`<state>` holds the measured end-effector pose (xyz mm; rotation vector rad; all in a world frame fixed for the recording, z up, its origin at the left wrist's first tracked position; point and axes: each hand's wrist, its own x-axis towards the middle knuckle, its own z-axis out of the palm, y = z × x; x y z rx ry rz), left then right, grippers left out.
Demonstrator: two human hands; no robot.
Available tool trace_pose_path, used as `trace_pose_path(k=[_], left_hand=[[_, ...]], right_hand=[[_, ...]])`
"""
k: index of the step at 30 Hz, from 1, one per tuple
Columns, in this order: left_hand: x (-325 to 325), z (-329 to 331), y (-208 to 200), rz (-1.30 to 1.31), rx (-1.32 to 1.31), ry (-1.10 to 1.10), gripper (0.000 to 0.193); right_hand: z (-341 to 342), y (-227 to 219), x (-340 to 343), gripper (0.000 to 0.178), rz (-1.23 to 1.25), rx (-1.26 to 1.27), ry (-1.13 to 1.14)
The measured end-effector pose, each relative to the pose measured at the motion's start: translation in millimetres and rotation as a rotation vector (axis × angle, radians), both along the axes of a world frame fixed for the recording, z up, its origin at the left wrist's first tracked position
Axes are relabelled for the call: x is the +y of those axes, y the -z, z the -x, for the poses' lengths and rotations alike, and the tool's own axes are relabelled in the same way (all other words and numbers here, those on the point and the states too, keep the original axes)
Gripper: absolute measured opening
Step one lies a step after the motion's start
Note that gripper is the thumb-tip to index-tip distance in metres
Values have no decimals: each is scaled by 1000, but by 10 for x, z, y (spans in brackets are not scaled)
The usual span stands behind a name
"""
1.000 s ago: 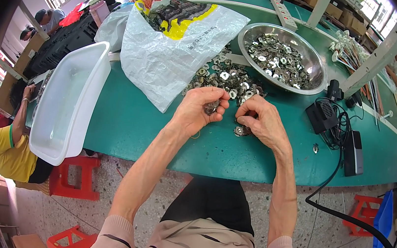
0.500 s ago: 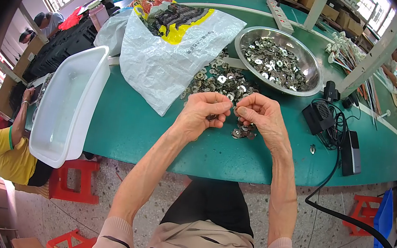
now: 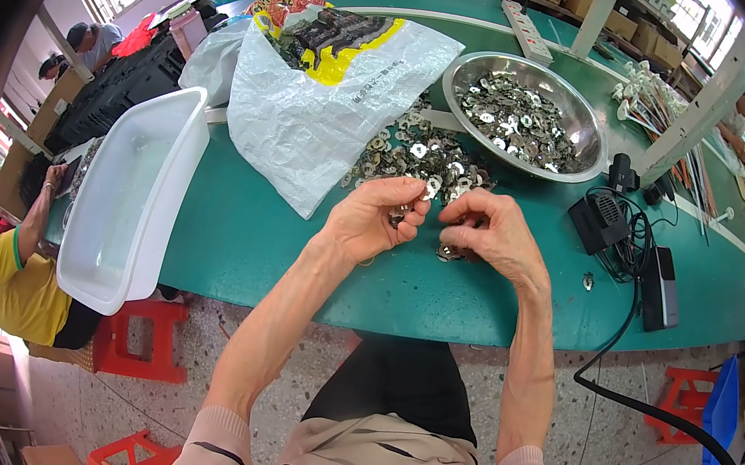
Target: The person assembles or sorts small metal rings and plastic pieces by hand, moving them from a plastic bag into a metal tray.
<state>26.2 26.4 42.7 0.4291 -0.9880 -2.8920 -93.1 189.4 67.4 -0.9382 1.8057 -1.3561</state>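
My left hand [image 3: 378, 218] is raised over the table, thumb and forefinger pinching a small shiny metal disc [image 3: 433, 187]. More metal pieces show in its curled fingers. Beside it, my right hand [image 3: 497, 240] bends down over a small heap of metal discs [image 3: 450, 253], thumb and forefinger apart. Its other fingertips are partly hidden. Just beyond both hands lies a larger loose pile of the same discs [image 3: 420, 150], with holes in their middles. A steel bowl [image 3: 592, 157] full of such discs stands behind the right hand.
A white and yellow woven sack [image 3: 284, 119] lies left of the pile. An empty white plastic tub [image 3: 109, 293] overhangs the green table [image 3: 248, 259] at left. Black adapters with cables [image 3: 599, 219] lie at right. A person in yellow [image 3: 20, 296] sits at far left.
My hands have drawn apart from their meeting point. The right hand has dropped toward the small heap and its thumb and forefinger have parted. The left hand still holds metal discs.
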Motion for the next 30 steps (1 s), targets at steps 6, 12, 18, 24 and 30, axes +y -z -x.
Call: trace_pose_path(k=[6,12,18,24,30], left_hand=[[-6,4,-10,-41,9,-15,13],[16,2,-59,-49,-65,-58,15],[29,-9,-86,45,-45,-100,13],[48,-11,-104,74,-37,-107,15],[92,0,-109,277,-42,-67,11]], right_hand=[[19,99,11,29,-19,609,-175],[3,48,-1,16,-63,445,-143],[-15,10,-16,10,-3,112,45],[35,87,-34,14,230,-53,93],[36,51,-21,12,272,-149,97]])
